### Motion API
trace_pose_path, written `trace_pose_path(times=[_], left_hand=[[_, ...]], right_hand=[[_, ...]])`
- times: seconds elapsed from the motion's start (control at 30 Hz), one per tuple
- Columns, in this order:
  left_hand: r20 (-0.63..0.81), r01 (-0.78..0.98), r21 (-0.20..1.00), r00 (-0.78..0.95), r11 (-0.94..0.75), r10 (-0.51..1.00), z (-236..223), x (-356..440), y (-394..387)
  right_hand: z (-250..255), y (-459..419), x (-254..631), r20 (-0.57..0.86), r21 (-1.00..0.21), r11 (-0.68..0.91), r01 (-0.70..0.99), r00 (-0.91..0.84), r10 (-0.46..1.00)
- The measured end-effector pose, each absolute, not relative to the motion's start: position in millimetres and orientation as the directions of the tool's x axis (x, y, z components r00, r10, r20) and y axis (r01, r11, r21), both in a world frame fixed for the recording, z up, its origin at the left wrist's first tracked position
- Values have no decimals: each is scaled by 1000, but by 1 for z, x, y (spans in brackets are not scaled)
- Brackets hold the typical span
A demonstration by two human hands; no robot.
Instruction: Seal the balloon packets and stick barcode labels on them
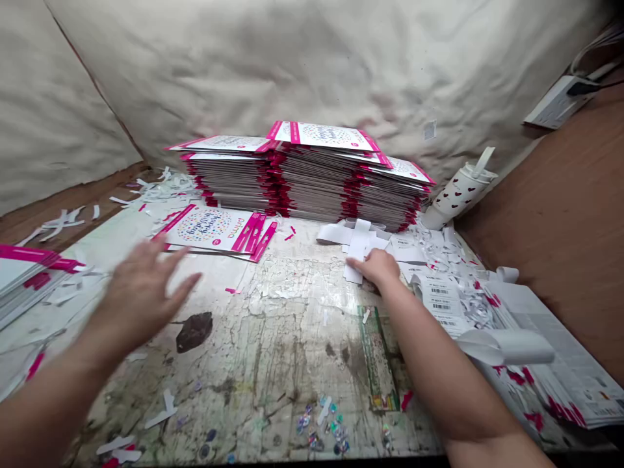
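Observation:
My left hand (141,292) is held over the left part of the table, fingers spread and slightly blurred, with nothing in it. Just beyond its fingertips lies a small fanned pile of white and pink "happy birthday" cards (207,227). With thumb and fingers closed, my right hand (383,266) pinches a white paper strip (359,244) at the table's centre right. More white strips (336,233) lie crossed beneath and around it. The fingertips of the right hand are partly hidden.
Tall stacks of pink-edged cards (312,185) stand against the draped back wall. To their right a white tumbler with hearts (458,195) leans. Barcode label sheets (441,299), paper scraps and a curled paper roll (517,346) crowd the right side. More cards (24,279) lie at left.

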State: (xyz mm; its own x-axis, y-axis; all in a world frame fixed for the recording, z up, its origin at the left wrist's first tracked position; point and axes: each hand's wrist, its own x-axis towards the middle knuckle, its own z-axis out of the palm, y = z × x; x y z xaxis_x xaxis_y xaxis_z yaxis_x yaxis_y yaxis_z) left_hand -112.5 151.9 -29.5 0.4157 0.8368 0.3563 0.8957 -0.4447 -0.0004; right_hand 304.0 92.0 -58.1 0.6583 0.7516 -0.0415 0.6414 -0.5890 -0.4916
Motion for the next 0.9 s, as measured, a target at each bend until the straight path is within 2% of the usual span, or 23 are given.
trace_pose_path(times=[0.13,0.2,0.3,0.4,0.5,0.57,0.67,0.77,0.9], left_hand=[[290,674,209,649,-708,703,-22,-21,119],[233,597,296,712,-746,662,-24,8,109],[145,538,355,776,-764,614,-31,40,110],[116,545,332,787,-770,606,-36,65,130],[128,615,282,737,-737,664,-38,85,156],[131,635,264,722,-726,679,-38,99,166],[117,571,245,785,-783,609,-38,123,160],[72,475,222,863,-852,500,-44,146,142],[25,457,221,881,-862,473,-53,162,134]], right_hand=[[-75,106,301,-96,-606,-541,583,621,778],[-79,103,304,-112,-673,-503,542,597,794],[-79,96,312,-108,-738,-447,505,566,818],[-69,90,332,-39,-754,-419,505,603,797],[-58,87,362,36,-748,-449,488,705,708],[-54,88,380,16,-754,-487,440,754,657],[-58,99,390,-62,-799,-496,341,773,631],[-64,114,381,-81,-889,-393,233,766,637],[-45,121,376,50,-988,-86,127,793,607]])
